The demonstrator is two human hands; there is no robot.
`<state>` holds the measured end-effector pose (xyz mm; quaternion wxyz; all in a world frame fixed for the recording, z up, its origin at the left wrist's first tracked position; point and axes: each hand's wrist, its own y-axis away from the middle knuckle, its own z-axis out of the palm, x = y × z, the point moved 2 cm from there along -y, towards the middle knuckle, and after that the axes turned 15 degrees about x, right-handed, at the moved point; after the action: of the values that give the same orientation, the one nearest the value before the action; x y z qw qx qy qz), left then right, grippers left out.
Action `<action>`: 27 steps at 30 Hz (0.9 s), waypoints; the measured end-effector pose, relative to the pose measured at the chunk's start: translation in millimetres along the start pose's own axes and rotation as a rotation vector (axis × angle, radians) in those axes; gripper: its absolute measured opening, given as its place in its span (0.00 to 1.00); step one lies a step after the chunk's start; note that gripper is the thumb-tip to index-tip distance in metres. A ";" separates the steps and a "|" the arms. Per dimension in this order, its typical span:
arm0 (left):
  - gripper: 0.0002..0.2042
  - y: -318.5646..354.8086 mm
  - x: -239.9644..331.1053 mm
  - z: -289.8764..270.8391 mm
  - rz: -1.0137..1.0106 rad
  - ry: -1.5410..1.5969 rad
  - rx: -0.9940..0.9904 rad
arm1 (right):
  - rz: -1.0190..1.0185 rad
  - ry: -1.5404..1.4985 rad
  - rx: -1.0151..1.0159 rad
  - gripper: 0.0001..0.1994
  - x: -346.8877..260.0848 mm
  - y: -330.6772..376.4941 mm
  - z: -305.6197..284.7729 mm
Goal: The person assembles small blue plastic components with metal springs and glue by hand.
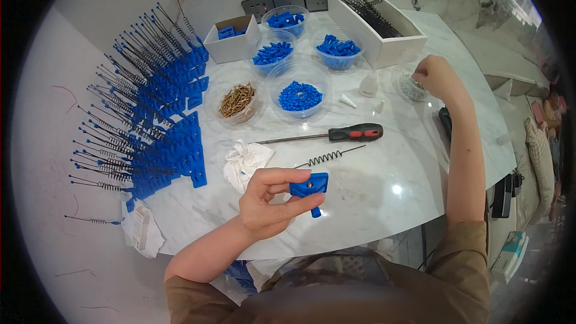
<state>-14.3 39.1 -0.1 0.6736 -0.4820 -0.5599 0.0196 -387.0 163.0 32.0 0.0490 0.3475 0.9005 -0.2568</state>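
My left hand (264,205) pinches a blue plastic part (318,185) between thumb and fingers above the table's near side. A brass-coloured screw or insert shows in its face, and a narrow blue stem points down. Over at the right, my right hand (438,79) reaches into a clear tub of small silvery pieces (411,90). Its fingers are closed together, and whatever is between them is hidden. Just beyond the left hand lie a black coiled spring wire (324,158), a black-and-red screwdriver (355,132) and a crumpled white tissue (245,163).
Rows of blue parts (171,153) with coiled wires line the left edge. Clear tubs hold brass screws (237,101), blue beads (300,97) and other blue pieces (338,46). Behind stands a white box (384,45) of black wires. A small white bottle (368,87) is mid-table.
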 end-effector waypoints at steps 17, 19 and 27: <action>0.17 10.6 6.1 3.6 -0.314 0.045 -0.544 | 0.069 -0.001 -0.136 0.07 -2.5 -12.3 12.2; 0.17 -4.0 15.3 9.5 -0.682 0.013 -0.614 | 0.059 -0.004 -0.120 0.07 2.0 -12.6 20.5; 0.15 6.5 5.5 7.0 0.095 0.075 -0.308 | -0.004 0.055 0.040 0.08 -9.9 -7.0 -0.6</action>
<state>-14.3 50.1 -1.0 0.6105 -0.6061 -0.5072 -0.0525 -384.0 152.9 38.1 0.0169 0.3535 0.8969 -0.2652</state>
